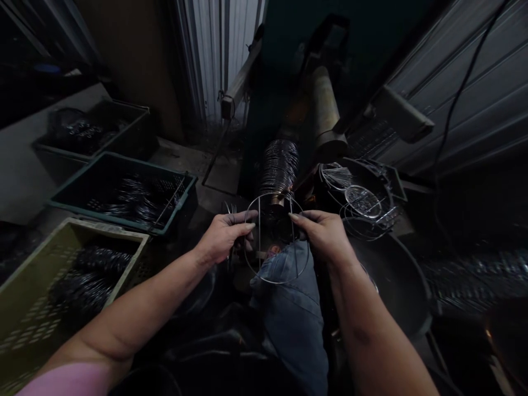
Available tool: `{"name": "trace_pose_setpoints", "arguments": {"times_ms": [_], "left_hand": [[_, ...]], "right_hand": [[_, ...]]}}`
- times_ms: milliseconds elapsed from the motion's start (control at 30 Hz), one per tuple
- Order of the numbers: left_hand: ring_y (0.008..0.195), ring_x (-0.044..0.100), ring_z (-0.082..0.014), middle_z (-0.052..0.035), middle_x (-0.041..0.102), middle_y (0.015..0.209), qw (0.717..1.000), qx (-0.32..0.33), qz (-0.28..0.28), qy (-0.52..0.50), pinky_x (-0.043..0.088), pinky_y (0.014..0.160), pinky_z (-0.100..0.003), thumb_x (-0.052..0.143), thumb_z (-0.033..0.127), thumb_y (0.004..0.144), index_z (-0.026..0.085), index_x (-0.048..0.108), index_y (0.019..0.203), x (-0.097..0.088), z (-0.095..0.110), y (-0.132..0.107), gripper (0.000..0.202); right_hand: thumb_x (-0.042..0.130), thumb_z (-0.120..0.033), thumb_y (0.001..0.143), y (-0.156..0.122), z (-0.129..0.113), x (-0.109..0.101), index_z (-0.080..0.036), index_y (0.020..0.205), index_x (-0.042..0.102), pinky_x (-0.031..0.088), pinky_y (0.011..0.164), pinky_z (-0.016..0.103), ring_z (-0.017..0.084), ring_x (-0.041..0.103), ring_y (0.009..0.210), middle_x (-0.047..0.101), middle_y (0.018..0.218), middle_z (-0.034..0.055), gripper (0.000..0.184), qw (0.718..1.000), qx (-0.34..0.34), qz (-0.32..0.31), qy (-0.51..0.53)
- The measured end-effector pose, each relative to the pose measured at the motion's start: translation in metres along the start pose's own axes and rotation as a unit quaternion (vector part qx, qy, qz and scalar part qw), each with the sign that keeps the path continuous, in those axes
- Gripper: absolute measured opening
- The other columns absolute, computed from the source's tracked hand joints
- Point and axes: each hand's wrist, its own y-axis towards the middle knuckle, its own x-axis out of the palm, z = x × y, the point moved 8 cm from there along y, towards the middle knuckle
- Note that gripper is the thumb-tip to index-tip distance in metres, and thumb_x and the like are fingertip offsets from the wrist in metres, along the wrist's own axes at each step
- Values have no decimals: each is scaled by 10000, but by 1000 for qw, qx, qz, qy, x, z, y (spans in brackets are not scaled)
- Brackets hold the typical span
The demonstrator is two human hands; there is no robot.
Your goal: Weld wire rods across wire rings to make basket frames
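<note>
A round metal wire ring with two straight wires across it is held out in front of me above my jeans-covered leg. My left hand pinches its left side between thumb and fingers. On the opposite side, my right hand grips the ring near the right cross wire. The ring's far edge meets a copper-coloured block on the machine; whether they touch I cannot tell. Behind that block, a row of many wire rings hangs on the machine. Thin wire ends stick up beside my left hand.
To the left stand a yellow crate, a green crate and a dark crate, with wire parts in them. Finished-looking wire pieces lie over a large round tub at right. A thick machine cylinder juts forward overhead.
</note>
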Motion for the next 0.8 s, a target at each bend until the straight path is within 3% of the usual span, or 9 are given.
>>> {"name": "trace_pose_setpoints", "arguments": {"times_ms": [267, 500, 667, 800], "left_hand": [[439, 540, -105, -17, 589, 545, 1000, 7, -7, -17, 483, 430, -234, 657, 180, 698, 118, 618, 1092, 12, 15, 7, 400], [432, 520, -108, -15, 578, 533, 1000, 12, 2, -12, 464, 392, -235, 650, 163, 695, 103, 637, 1042, 13, 17, 7, 352], [406, 490, -91, -3, 562, 500, 1000, 14, 22, 5, 432, 387, -217, 629, 125, 695, 96, 640, 1036, 11, 18, 8, 342], [431, 505, -90, -8, 577, 523, 1000, -9, -11, 8, 442, 429, -224, 627, 107, 687, 100, 658, 999, 24, 14, 11, 314]], "right_hand": [[750, -441, 540, 17, -5, -5, -109, 710, 682, 347, 377, 221, 108, 476, 399, 572, 477, 17, 379, 998, 36, 1, 45], [758, -406, 538, 13, -11, -2, -123, 591, 618, 223, 317, 176, 46, 361, 334, 459, 390, -42, 320, 996, 58, 4, 64], [772, -386, 530, 5, 1, 1, -126, 649, 628, 298, 341, 175, 54, 412, 366, 520, 463, -29, 319, 991, 53, 1, 126], [786, -382, 518, -10, 16, -10, -142, 656, 606, 299, 323, 173, 56, 388, 334, 479, 411, -50, 330, 982, 79, 34, 167]]}}
